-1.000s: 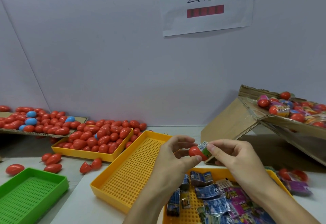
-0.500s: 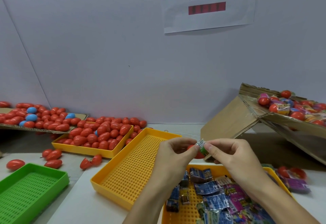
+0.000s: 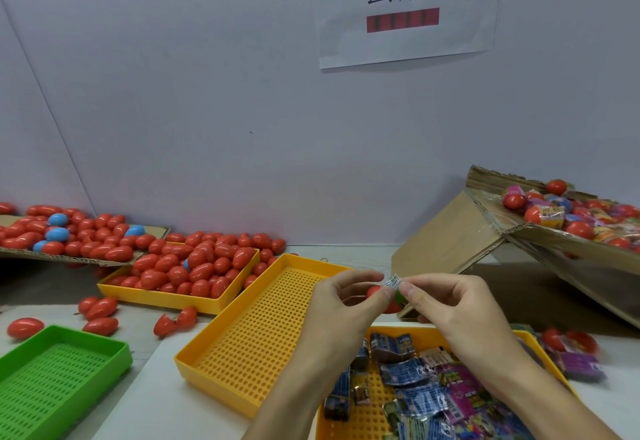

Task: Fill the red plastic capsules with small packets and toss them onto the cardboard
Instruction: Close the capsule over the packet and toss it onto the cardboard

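Red plastic shows between our fingers: the left hand (image 3: 341, 304) grips a capsule (image 3: 375, 292), mostly hidden, while the right hand (image 3: 446, 304) pinches a packet (image 3: 394, 283) at its mouth. We hold both above the table, between two yellow trays, one bare (image 3: 263, 332), one (image 3: 377, 415) strewn with packets. Filled capsules lie well to the left on the cardboard (image 3: 152, 231).
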`<state>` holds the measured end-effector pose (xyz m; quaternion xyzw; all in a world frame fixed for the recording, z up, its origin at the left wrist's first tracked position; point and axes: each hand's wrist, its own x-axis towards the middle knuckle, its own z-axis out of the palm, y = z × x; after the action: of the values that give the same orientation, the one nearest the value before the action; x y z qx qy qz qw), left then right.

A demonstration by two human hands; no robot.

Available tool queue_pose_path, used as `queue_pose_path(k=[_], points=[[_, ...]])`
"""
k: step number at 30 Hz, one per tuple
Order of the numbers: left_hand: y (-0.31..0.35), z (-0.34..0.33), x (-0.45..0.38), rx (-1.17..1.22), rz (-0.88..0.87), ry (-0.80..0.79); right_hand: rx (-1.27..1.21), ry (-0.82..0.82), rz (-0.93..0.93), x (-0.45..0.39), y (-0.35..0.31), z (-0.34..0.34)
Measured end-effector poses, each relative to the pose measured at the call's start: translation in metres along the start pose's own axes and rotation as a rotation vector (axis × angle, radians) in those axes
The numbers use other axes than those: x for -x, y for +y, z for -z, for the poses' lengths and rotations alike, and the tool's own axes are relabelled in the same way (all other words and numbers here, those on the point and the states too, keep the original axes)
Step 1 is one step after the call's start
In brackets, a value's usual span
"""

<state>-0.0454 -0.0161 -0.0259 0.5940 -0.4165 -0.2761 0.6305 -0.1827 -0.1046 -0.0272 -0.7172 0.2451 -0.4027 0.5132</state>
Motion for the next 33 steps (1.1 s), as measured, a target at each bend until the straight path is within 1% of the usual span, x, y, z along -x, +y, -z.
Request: queue_pose_path(k=[6, 14, 20, 25, 29, 33], points=[[0.0, -0.0003, 0.0007, 0.011, 0.002, 0.026, 0.013, -0.029, 0.023, 0.001, -0.0013, -0.0006], [-0.0006, -0.0008, -0.0001, 0.08, 0.041, 0.067, -0.018, 0.055, 0.062, 0.0014, -0.0001, -0.0015], [-0.0005, -0.0006, -0.0008, 0.118, 0.052, 0.101, 0.068, 0.107, 0.103, 0.0003, 0.0014, -0.0009], [0.0018, -0.0004, 0.0005, 0.138, 0.061, 0.093, 0.082, 0.095, 0.115, -0.0003, 0.0018, -0.0004], [0.0038, -0.0003, 0.0011, 0.166, 0.073, 0.084, 0.072, 0.055, 0.122, 0.0004, -0.0006, 0.0014], [0.0052, -0.0004, 0.0013, 0.208, 0.077, 0.083, 0.085, 0.059, 0.114, -0.0004, -0.0012, 0.0035]])
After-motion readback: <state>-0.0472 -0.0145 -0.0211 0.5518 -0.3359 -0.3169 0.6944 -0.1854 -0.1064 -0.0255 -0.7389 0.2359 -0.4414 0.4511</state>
